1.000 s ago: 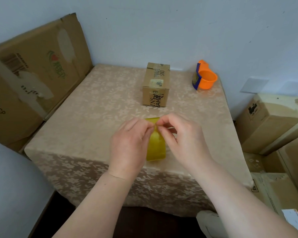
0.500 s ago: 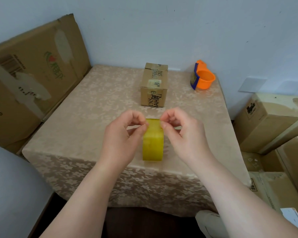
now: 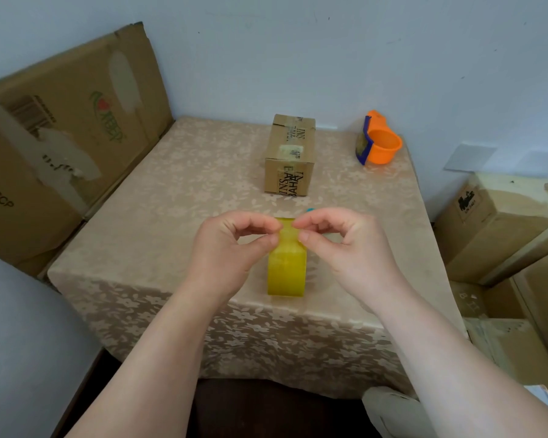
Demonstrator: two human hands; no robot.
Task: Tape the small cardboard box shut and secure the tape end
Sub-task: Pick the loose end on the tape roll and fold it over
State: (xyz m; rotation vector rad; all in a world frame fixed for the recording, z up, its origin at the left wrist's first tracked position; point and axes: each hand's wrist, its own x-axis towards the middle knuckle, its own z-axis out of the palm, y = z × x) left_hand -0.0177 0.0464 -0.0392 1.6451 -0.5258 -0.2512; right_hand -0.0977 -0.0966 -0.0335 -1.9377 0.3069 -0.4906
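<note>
A small cardboard box [image 3: 290,154] with old tape patches and black lettering stands at the far middle of the table, apart from both hands. A yellow tape roll [image 3: 287,271] stands on edge near the table's front edge. My left hand [image 3: 231,257] pinches the roll's top from the left with thumb and forefinger. From the right, my right hand [image 3: 345,248] pinches the same top edge. The fingertips meet over the roll's upper rim. A small blue-green bit [image 3: 310,210] shows just behind my right fingers.
An orange and blue tape dispenser [image 3: 378,143] sits at the table's far right corner. The table [image 3: 159,216] carries a beige flowered cloth. A large flattened carton [image 3: 60,128] leans at the left; stacked cartons [image 3: 500,229] stand at the right.
The tape roll has turned upright on its edge. Both hands have lifted their fingers up to its top rim and spread slightly apart.
</note>
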